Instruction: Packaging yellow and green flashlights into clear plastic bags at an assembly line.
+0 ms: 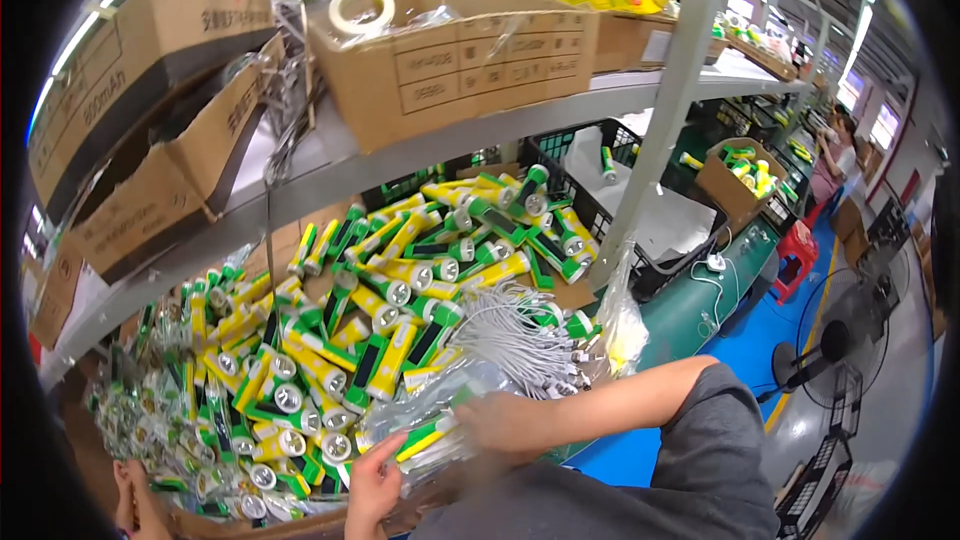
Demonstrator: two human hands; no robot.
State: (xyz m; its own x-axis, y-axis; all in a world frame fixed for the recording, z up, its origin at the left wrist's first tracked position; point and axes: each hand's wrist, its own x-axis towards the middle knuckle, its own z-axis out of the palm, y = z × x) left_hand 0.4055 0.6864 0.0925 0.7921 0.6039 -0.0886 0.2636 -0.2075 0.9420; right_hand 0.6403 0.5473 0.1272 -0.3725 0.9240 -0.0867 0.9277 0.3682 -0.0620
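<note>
My left hand (375, 478), low in the middle, pinches a yellow and green flashlight (424, 439) between thumb and finger. My right hand (496, 428) is at the flashlight's other end and smeared by motion, so whether its fingers grip anything is unclear. Clear plastic bags (440, 390) lie just beyond both hands. A large heap of similar flashlights (395, 290) spreads ahead and to the left. Beside my right forearm rests a bundle of grey cables (515, 338).
Bagged flashlights (130, 420) are piled at the left, near another person's hands (140, 495). Cardboard boxes (470, 65) stand on the shelf (440, 165) overhead. A shelf post (665, 110) rises right of the heap, by a black crate (665, 275). Fans (835, 340) stand far right.
</note>
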